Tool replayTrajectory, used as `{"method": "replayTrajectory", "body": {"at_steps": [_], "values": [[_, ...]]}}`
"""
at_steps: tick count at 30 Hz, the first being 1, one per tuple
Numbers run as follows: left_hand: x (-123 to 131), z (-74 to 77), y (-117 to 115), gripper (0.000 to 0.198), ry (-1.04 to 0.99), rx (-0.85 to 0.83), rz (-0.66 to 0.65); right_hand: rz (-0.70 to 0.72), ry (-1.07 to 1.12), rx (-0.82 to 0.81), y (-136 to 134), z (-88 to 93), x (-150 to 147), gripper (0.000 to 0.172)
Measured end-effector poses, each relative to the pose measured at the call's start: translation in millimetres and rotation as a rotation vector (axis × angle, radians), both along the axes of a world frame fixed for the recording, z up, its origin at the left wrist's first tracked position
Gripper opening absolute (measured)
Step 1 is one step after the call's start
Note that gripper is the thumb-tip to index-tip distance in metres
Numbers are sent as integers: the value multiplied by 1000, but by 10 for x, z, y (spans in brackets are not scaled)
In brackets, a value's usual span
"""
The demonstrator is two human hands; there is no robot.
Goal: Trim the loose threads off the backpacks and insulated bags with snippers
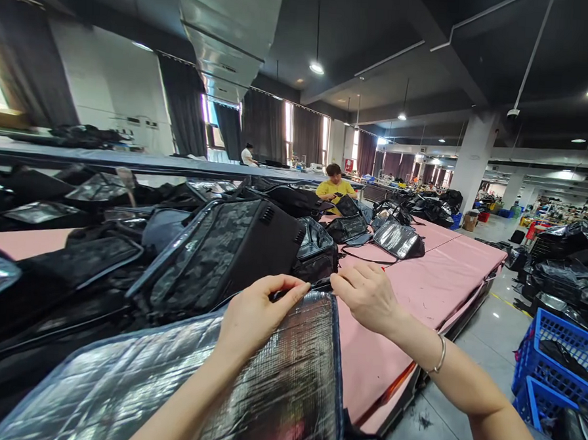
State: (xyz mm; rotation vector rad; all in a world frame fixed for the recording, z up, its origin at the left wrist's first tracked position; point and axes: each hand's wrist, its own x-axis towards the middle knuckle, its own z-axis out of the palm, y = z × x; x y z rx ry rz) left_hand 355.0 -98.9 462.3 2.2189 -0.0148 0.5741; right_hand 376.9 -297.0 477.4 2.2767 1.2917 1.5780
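In front of me lies an insulated bag (286, 370) with its crinkled silver lining facing up and dark binding along its edge. My left hand (257, 313) is closed, thumb and forefinger pinching dark material at the bag's far edge. Just right of it, my right hand (366, 296) is closed with curled fingers near the bag's far corner. What those fingers hold is hidden; a tiny red spot shows beside the knuckles. Directly beyond my left hand, a black bag with a grey camouflage panel (200, 261) leans tilted among other bags.
More black bags are heaped on the left of the pink-covered table (449, 261). A silver-lined bag (399, 238) lies farther along it, near a person in a yellow top (338, 186). Blue crates (557, 358) stand on the floor at right, below piled bags (568, 260).
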Motion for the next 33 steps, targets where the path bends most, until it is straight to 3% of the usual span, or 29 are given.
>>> {"method": "replayTrajectory", "body": {"at_steps": [6, 9, 12, 14, 21, 30, 33], "values": [[-22, -60, 27, 39, -96, -31, -55, 62, 179, 85, -19, -9, 4, 11], [-39, -110, 66, 35, -202, -50, -150, 201, 521, 296, -70, -23, -13, 0], [-51, -172, 93, 29, -331, 1, -208, 283, 919, 503, -145, -29, -4, 6], [-54, -223, 95, 24, -422, 47, -208, 297, 1116, 551, -193, -28, 25, 6], [-92, -350, 47, 15, -676, 217, -246, 293, 1396, 440, -259, 12, 101, 6], [-141, -378, 6, 20, -754, 318, -261, 112, 1363, 255, -196, 223, 6, 12], [-154, -388, -1, 20, -760, 328, -267, 115, 1335, 212, -177, 252, 4, 11]]}}
